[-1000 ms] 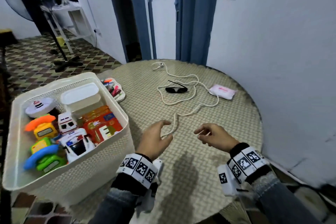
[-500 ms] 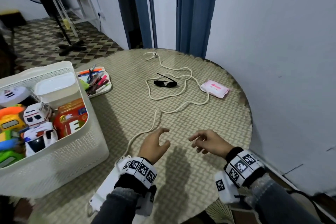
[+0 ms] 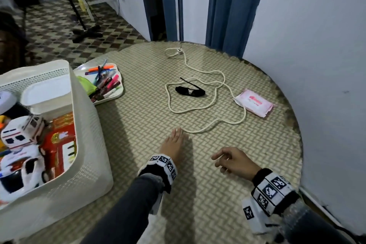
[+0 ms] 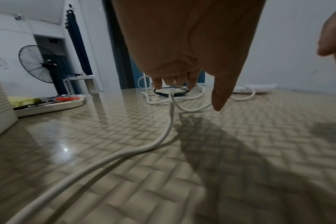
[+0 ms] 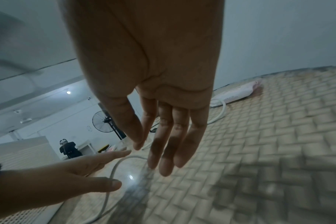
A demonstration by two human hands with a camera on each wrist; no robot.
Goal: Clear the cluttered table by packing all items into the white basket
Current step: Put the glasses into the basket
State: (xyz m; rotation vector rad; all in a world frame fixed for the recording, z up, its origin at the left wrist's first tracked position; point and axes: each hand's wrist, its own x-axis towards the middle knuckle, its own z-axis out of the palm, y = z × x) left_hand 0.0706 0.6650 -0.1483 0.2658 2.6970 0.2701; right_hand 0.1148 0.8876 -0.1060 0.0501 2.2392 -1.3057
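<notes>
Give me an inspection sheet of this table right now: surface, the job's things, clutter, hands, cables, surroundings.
Surface: round table with a glossy woven-pattern top.
Job's things: white basket at the left edge, already holding toys and a lidded box; still out are sunglasses, a pink packet and a pen tray.
Clutter: nothing seen beyond those.
Hands: left hand open, fingers straight over the cable's near end; right hand open, holding nothing.
Cables: white cable looped around the sunglasses, its far end near the back edge.
Surroundings: standing fan, blue door frame, tiled floor.
</notes>
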